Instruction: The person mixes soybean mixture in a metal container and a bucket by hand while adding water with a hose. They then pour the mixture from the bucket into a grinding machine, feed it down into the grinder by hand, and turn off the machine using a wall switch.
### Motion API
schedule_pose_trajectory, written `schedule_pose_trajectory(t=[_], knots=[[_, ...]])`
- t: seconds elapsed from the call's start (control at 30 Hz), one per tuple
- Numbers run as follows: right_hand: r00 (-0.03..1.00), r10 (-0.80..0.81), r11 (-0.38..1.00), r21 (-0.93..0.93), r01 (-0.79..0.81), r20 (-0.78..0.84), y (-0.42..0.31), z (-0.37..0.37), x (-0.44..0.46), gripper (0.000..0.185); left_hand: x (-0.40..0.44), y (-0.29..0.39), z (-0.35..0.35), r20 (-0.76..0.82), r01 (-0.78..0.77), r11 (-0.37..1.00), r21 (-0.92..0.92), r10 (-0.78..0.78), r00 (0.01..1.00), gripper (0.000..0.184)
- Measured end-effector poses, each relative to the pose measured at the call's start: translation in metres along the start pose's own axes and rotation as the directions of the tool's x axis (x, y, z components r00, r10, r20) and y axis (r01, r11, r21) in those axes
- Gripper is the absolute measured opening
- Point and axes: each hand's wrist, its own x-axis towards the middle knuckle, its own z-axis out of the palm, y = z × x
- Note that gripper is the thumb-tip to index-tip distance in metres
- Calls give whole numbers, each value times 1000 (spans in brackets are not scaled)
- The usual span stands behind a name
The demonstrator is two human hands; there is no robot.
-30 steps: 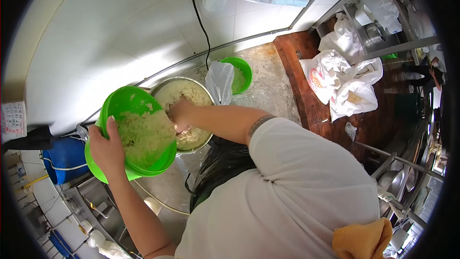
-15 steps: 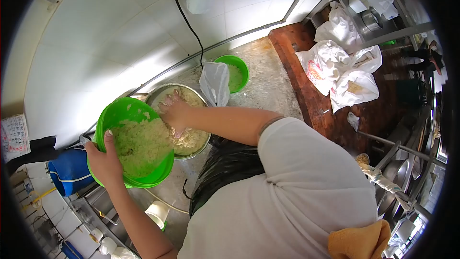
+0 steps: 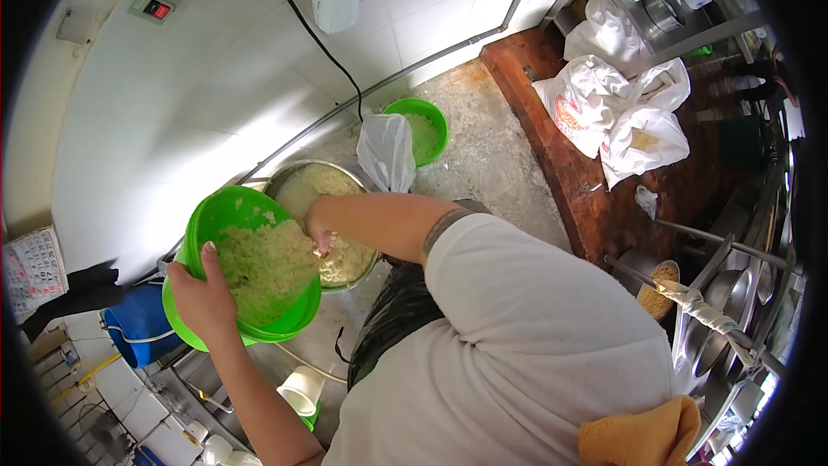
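My left hand (image 3: 205,298) grips a bright green plastic tub (image 3: 200,233) by its left rim, thumb over the inside edge. The tub is tilted toward a round metal bowl (image 3: 352,283), and a pale, moist, crumbly mash (image 3: 259,267) covers much of its inside. More of this pale mash (image 3: 323,183) lies in the metal bowl, beneath and behind my right arm. My right hand (image 3: 317,226) is at the place where the tub's rim overlaps the bowl. Its fingers point down and are mostly hidden, so their grip cannot be made out.
Behind the bowl stand a clear plastic bag (image 3: 385,153) and a smaller green tub (image 3: 440,134). White sacks (image 3: 617,116) sit on a reddish-brown floor at right. A blue barrel (image 3: 142,319) and white bucket (image 3: 302,391) are at lower left. A black cable (image 3: 302,22) hangs along the wall.
My right hand, spread over the mash in the metal bowl before, has drawn back toward the green tub's rim with its fingers lowered. My left hand keeps its hold on the tub.
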Motion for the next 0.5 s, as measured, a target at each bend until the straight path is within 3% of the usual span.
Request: schedule_pose_trajectory(t=[0.1, 0.17, 0.2, 0.23, 0.3, 0.43, 0.5], knots=[[999, -2, 999, 38, 4, -40, 2, -9, -16, 76, -1, -2, 0, -14, -4, 1000, -1, 4, 1000, 55], [980, 49, 999, 5, -49, -195, -22, -9, -90, 84, -5, -3, 2, -14, 7, 1000, -18, -7, 1000, 55], [932, 87, 994, -28, -103, -352, -28, -4, -110, 91, -4, -7, 3, -32, -13, 999, -32, 12, 999, 57], [931, 90, 994, -28, -106, -355, -28, 11, -111, 91, -2, -9, 4, -54, -34, 998, -45, 32, 998, 59], [830, 95, 994, 4, -111, -549, -25, 44, -95, 99, 0, -14, 5, -50, -29, 999, -32, 27, 998, 59], [839, 113, 982, -70, -176, -532, -28, 49, -72, 102, 1, -10, 3, -35, -7, 1000, -13, 6, 999, 53], [891, 136, 974, -107, -201, -434, -26, 41, -63, 84, 2, -11, 3, -21, -4, 1000, -6, 4, 1000, 57]])
